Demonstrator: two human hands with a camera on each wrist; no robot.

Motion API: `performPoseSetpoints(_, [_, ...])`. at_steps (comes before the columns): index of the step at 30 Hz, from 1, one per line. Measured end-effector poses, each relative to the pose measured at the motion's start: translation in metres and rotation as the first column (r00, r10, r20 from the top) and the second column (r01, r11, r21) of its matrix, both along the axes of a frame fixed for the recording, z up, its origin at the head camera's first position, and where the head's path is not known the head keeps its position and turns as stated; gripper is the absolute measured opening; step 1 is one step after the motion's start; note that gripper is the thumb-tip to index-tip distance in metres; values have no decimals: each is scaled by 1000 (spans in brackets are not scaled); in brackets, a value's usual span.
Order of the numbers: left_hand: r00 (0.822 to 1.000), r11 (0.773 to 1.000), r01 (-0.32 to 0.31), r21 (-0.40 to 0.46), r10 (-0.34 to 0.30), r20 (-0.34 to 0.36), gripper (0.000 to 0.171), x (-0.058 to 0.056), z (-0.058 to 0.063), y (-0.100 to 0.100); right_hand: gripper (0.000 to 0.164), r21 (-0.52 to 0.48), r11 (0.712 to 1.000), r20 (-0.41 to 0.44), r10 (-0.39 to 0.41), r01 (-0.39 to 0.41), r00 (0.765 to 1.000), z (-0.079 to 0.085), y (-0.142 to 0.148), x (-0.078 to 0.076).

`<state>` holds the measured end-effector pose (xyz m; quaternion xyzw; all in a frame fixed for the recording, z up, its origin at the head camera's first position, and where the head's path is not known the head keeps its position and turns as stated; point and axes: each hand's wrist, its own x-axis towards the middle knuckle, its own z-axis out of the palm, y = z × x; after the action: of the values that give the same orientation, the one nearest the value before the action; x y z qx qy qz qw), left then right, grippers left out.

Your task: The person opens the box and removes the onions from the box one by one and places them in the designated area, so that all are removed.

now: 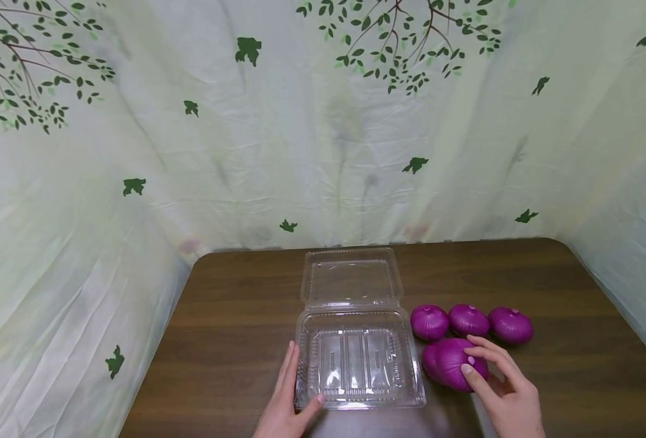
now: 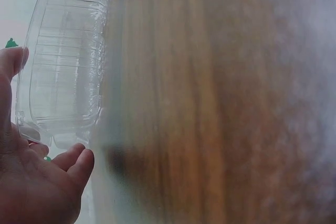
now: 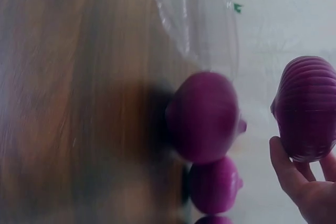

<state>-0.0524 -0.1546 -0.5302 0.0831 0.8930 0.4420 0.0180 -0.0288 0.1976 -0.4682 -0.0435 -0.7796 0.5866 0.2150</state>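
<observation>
A red onion (image 1: 457,365) is held in the fingertips of my right hand (image 1: 506,389), raised off the table in the right wrist view. Behind it, partly covered in the head view, another red onion (image 1: 431,360) sits on the table. My left hand (image 1: 290,395) rests against the left side of a clear plastic clamshell container (image 1: 356,398), fingers straight along its wall and thumb at the front rim. The container lies with its lid (image 1: 350,280) folded back, and its base holds nothing.
Three more red onions (image 1: 468,320) stand in a row right of the container. All of it is on a brown wooden table (image 1: 235,316). Leaf-printed cloth (image 1: 274,152) hangs behind the table and along both sides.
</observation>
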Motion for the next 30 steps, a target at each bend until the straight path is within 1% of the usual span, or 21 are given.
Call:
performPoseSetpoints(4, [1000,1000,3,-4,-3,-11,98,0,-1,0,27,12,1000,8,-16,16,1000,-5,12,0])
performPoseSetpoints(8, [1000,1000,6,-3,-6,-26,98,-1,-3,1,27,-14,1000,23,-8,9,1000,-11,26,-1])
performPoseSetpoints(11, [1000,1000,6,1,-6,-30,98,-1,-3,1,27,-16,1000,29,-26,27,999,-15,34,-1])
performPoseSetpoints(16, [999,1000,8,0,-8,-33,98,0,-3,0,27,50,991,58,-127,124,990,-24,41,-2])
performPoseSetpoints(18, [999,1000,9,-6,-10,-33,98,0,-3,0,28,94,983,91,-168,159,982,-26,43,-3])
performPoseSetpoints(20, [999,1000,10,-11,-11,-32,97,-1,-2,-1,29,148,973,128,-196,176,972,-29,46,-5])
performPoseSetpoints(23, [999,1000,11,-15,-11,-32,97,-1,-2,0,28,245,954,181,-222,174,958,-32,50,-7])
performPoseSetpoints(26, [999,1000,12,-16,-12,-34,97,0,-2,0,30,323,935,234,-227,145,945,-35,55,-9])
performPoseSetpoints(28, [999,1000,13,-17,-13,-33,97,0,-2,0,33,347,931,274,-217,115,937,-36,57,-10])
performPoseSetpoints(30, [999,1000,14,-19,-14,-30,97,0,-2,-1,37,350,933,313,-206,89,927,-38,59,-12])
